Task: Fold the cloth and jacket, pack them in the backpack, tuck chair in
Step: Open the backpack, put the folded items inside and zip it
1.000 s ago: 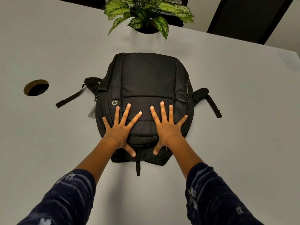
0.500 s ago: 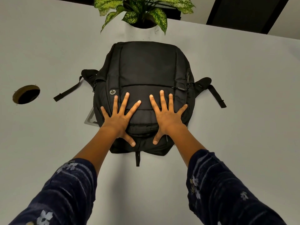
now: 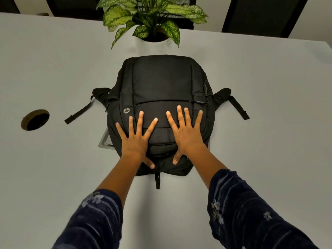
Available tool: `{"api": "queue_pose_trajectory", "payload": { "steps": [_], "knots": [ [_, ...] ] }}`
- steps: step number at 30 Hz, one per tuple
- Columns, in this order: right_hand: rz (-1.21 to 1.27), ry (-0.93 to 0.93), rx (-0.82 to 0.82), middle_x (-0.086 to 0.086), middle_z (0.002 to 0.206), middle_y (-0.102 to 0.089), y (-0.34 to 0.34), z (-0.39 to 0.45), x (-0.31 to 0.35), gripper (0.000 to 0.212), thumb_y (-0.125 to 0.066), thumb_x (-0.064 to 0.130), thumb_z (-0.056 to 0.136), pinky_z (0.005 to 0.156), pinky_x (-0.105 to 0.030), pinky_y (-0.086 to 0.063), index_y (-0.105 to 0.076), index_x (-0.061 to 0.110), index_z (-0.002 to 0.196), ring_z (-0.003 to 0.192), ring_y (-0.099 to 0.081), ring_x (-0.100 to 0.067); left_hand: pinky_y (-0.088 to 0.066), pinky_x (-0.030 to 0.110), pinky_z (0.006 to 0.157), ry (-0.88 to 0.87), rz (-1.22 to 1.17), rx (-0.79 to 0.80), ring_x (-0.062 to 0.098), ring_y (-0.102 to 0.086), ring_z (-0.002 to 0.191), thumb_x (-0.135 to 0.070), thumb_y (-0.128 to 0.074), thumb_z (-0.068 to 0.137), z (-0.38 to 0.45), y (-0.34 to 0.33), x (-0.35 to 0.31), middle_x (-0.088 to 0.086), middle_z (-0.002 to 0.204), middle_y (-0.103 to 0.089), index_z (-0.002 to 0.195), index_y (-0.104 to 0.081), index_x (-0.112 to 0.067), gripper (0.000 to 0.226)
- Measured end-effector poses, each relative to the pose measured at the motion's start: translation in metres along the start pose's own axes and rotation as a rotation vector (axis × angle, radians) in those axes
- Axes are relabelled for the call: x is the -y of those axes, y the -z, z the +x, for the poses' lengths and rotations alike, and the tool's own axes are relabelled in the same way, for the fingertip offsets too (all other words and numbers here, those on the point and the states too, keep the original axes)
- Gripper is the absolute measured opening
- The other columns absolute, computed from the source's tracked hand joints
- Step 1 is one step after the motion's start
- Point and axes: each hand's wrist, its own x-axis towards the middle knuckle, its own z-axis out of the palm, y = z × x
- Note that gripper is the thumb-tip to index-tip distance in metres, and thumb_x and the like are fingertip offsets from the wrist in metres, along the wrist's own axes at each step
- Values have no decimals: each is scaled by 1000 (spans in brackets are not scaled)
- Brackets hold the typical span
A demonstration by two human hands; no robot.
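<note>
Backpack: my black fabric backpack [image 3: 161,90] lies flat, zipped, on the table.
Straps: 2 splayed sideways.

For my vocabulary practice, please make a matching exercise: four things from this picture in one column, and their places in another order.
Things:
1. plant
2. hole
3. hands: left, right
4. loose strap

Places:
A. flat on the backpack
B. on the table, right of the backpack
C. behind the backpack
D. in the table, left of the backpack

Pairs: 1-C, 2-D, 3-A, 4-B
</note>
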Motion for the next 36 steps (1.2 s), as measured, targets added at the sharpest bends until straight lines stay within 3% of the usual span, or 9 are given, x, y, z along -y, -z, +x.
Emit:
{"api": "queue_pose_trajectory", "payload": {
  "steps": [5,9,12,16,21,23,25,29,36],
  "knots": [
    [81,42,-30,-19,152,29,-5,-27,0,147,-78,63,55,112,-63,4,31,17,142,140,20,-43,-1,60,113,-9,-23,-48,38,16,142,-62,-78,56,-30,5,-14,24,150,28,131,44,-26,148],
    [165,74,-11,-15,154,25,-13,-66,0,128,-76,50,70,113,-59,4,23,21,146,142,19,-39,-6,57,115,-49,-108,-32,36,5,145,-39,-67,83,-61,16,-27,21,156,14,147,17,-30,106],
    [249,85,-19,-12,159,9,-5,-96,0,110,-69,46,80,113,-56,5,15,25,149,144,13,-36,-4,58,114,-99,-234,-38,34,5,145,-38,-55,91,-93,27,-48,12,158,9,149,4,-33,83],
    [344,45,-86,-7,158,-17,17,-143,-1,90,-61,40,88,115,-50,6,-1,18,151,146,5,-33,-5,56,114,-132,-340,-90,31,4,146,-45,-51,92,-138,45,-75,7,159,6,150,-2,-34,76],
    [453,60,-110,-7,146,-42,46,-208,-11,63,-61,35,90,117,-43,-10,-34,18,144,145,-17,-28,-11,50,115,-165,-315,-205,28,-7,146,-36,-55,92,-203,66,-95,6,159,-4,148,-19,-30,67],
    [501,61,-140,-9,136,-54,55,-234,-17,50,-61,31,90,108,-37,-32,-48,18,136,130,-43,-29,-30,37,110,-179,-395,-291,25,-36,135,-32,-56,93,-228,73,-101,5,153,-27,144,-34,-27,55],
    [549,52,-189,-10,124,-62,64,-261,-22,38,-58,30,92,95,-34,-45,-57,17,128,112,-58,-29,-44,25,95,-174,-552,-367,17,-56,112,-29,-55,93,-254,83,-107,1,134,-51,132,-52,-22,40],
    [548,53,-242,-11,112,-67,71,-314,-26,28,-51,26,97,88,-37,-48,-63,15,120,101,-62,-30,-49,23,85,-161,-727,-487,15,-62,94,-21,-60,91,-302,97,-122,2,109,-67,110,-69,-15,21],
    [582,-54,-315,-9,106,-69,64,-405,-33,26,-50,27,97,84,-31,-49,-66,15,115,93,-64,-25,-52,26,85,-303,-866,-528,15,-64,89,-16,-67,86,-364,99,-150,4,100,-70,101,-72,-12,16]
  ]
}}
